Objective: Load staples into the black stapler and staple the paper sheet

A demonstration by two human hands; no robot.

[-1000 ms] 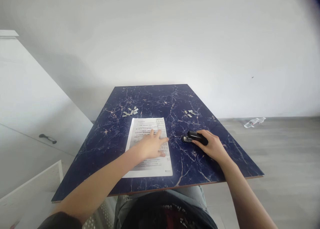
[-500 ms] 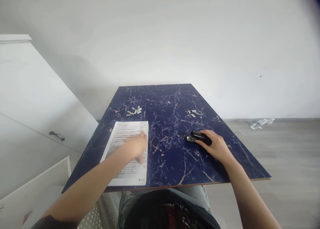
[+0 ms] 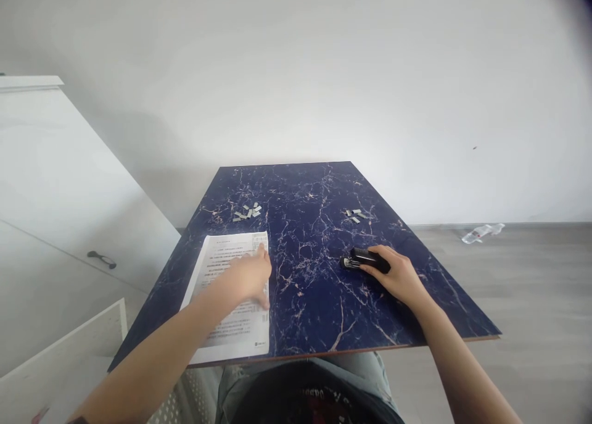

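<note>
Right of the frame's centre, we are wrapping our right hand (image 3: 395, 274) around the right end of the black stapler (image 3: 369, 258), which we are judging stiff, fairly solid and smooth, best gripped around that body. At lower left of centre on the bench (image 3: 305, 319), we are resting our bent-fingered left hand (image 3: 252, 276) along the printed paper's (image 3: 231, 344) right edge, seeing too little to tell whether it is pinching; we are reckoning the paper light, floppy and easily creased, best taken by its edges.

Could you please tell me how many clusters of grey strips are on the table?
2: the left cluster lies beyond the printed paper, the right cluster beyond the stapler. Any under the paper would be hidden.
</note>
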